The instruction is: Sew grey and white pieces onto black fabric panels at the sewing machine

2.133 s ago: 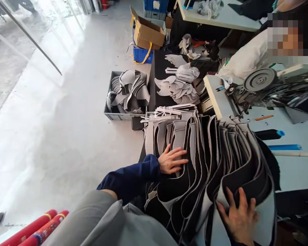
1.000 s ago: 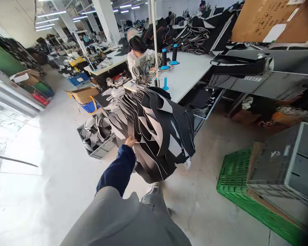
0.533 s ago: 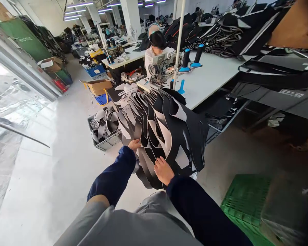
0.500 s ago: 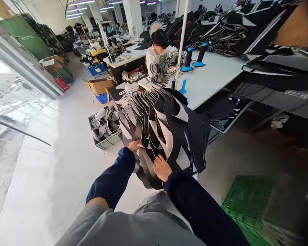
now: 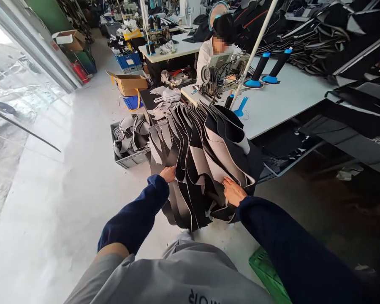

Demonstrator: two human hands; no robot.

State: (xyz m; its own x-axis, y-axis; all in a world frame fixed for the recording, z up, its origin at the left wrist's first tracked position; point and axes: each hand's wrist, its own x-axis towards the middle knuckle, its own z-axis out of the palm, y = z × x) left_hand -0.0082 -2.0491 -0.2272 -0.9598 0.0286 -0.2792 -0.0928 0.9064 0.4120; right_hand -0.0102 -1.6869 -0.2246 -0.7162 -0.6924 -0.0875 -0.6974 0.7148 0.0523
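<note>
Here, beyond a white sewing table [image 5: 285,105], a bulky sheaf of black-and-grey cut panels [image 5: 202,169] sits between both hands, just beside a grey plastic crate [image 5: 129,159]; the left hand [image 5: 167,173] lies open on its near edge, the right hand [image 5: 233,191] on its right edge, fingers slightly curled; cannot tell whether either grips.

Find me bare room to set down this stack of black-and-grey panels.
Pale concrete floor lies open left of the grey plastic crate, past your left hand. The white worktable has bare top right of the black-and-blue spools. Crowded: the black table heaped with grey cut pieces, directly behind the black-and-grey panels your right hand touches.
</note>
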